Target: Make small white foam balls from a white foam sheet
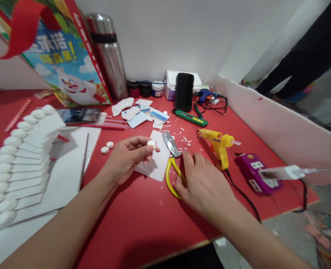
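Note:
My left hand is closed in a pinch on a small white oval piece, held just above a white sheet on the red table. My right hand rests on the yellow-handled scissors, fingers curled around the handle; the blades lie on the table pointing away from me. Two more white ovals lie to the left of my left hand. White scraps are scattered past the scissors.
A yellow glue gun and a purple power strip stand at the right. At the left lies a fan of white strips tipped with ovals. A phone, steel flask, paint jars and green cutter are further back.

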`<action>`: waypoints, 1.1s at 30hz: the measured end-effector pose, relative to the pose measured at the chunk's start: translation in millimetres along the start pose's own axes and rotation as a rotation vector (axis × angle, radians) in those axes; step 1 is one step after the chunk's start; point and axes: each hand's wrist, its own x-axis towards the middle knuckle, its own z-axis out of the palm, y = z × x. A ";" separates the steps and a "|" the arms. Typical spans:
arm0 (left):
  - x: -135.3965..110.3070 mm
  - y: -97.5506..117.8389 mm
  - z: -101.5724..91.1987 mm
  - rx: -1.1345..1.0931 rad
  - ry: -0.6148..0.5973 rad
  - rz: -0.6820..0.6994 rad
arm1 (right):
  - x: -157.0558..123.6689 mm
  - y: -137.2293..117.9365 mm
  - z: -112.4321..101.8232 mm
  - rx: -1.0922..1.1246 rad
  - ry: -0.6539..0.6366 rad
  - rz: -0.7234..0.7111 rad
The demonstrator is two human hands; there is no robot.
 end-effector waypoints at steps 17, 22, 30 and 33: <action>-3.8 -2.3 2.0 -0.015 0.026 0.043 | -14.8 36.1 -5.0 0.959 0.043 -0.015; -4.1 -4.6 0.9 -0.013 0.013 0.028 | -22.4 15.2 -3.1 0.760 0.128 -0.042; -4.5 -7.9 2.9 0.025 -0.014 0.038 | -17.5 2.3 3.7 0.735 0.118 -0.013; -5.6 -8.2 3.1 0.033 -0.004 0.025 | -15.4 -0.4 3.5 0.721 0.148 -0.019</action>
